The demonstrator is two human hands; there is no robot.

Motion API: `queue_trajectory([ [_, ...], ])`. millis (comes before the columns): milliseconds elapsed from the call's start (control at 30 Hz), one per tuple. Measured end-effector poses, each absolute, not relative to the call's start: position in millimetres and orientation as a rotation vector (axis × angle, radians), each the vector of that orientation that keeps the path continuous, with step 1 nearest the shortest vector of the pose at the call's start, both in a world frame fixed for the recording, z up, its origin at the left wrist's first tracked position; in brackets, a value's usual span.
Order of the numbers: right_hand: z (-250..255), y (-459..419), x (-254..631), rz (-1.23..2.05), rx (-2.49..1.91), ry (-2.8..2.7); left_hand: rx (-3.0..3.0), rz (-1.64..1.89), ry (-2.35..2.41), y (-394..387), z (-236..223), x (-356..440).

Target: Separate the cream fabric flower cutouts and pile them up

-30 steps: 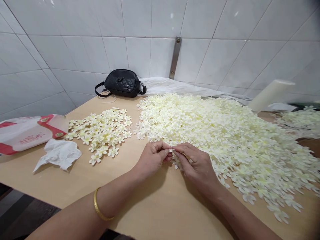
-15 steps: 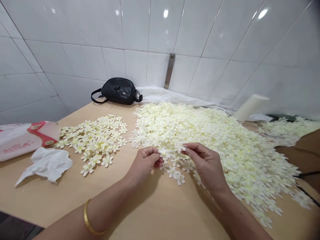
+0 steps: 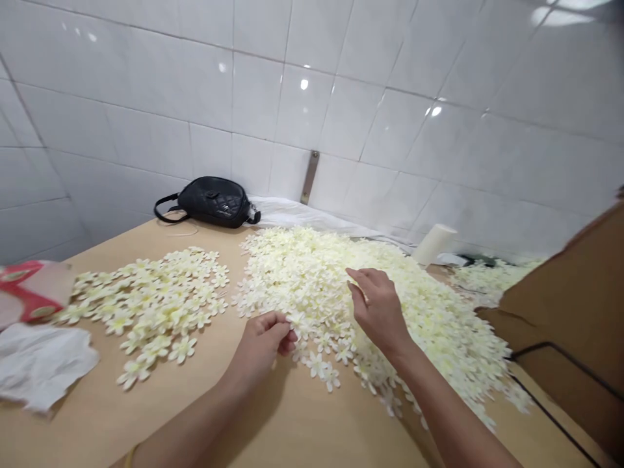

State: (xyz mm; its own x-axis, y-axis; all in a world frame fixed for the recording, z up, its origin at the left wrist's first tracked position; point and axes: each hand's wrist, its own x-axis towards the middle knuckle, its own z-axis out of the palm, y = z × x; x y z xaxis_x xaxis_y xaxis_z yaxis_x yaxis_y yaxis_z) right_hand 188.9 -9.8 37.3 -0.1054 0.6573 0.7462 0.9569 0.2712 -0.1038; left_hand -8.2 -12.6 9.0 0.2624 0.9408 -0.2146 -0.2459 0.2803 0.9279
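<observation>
Just in front of the big pile of pale yellow-white artificial flowers (image 3: 307, 260), my left hand (image 3: 268, 341) is closed in a pinch. An artificial flower (image 3: 299, 323) shows at its fingertips. Over the pile's right-centre part is my right hand (image 3: 380, 305), with thumb and fingers apart and nothing visible between them. Several loose flowers (image 3: 316, 365) lie on the table between the two hands. To the left spreads a smaller, flatter group of flowers (image 3: 166, 299) with yellow centres.
A black quilted bag (image 3: 214, 201) stands at the back of the table (image 3: 273, 429). Far left are a red-and-white packet (image 3: 36, 289) and crumpled tissue (image 3: 43, 364). A white roll (image 3: 435, 244) leans behind the pile. Brown cardboard (image 3: 570, 325) borders the right, before a tiled wall.
The camera view has tilted up and shifted right. My right hand has moved away from my left hand and opened over the pile. My left hand keeps its pinch on the flower.
</observation>
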Motion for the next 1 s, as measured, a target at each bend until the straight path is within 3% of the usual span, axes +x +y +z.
queue_trajectory([
  [200,24.1,-51.8,132.1,0.144,-1.205,-1.882,0.890,1.003,0.926,-17.1,6.5,-6.3],
  [467,-4.6,-47.4,124.3,0.104,-1.237,-1.919,0.825,0.953,0.779,-18.4,-5.0,-3.7],
  [800,1.6,-51.4,130.3,0.626,-1.309,-1.641,0.967,0.899,0.829,-18.2,0.4,-4.8],
  [1000,0.4,-52.5,135.5,0.615,-1.321,-1.650,0.974,0.847,0.768,-16.2,-4.5,-4.5],
])
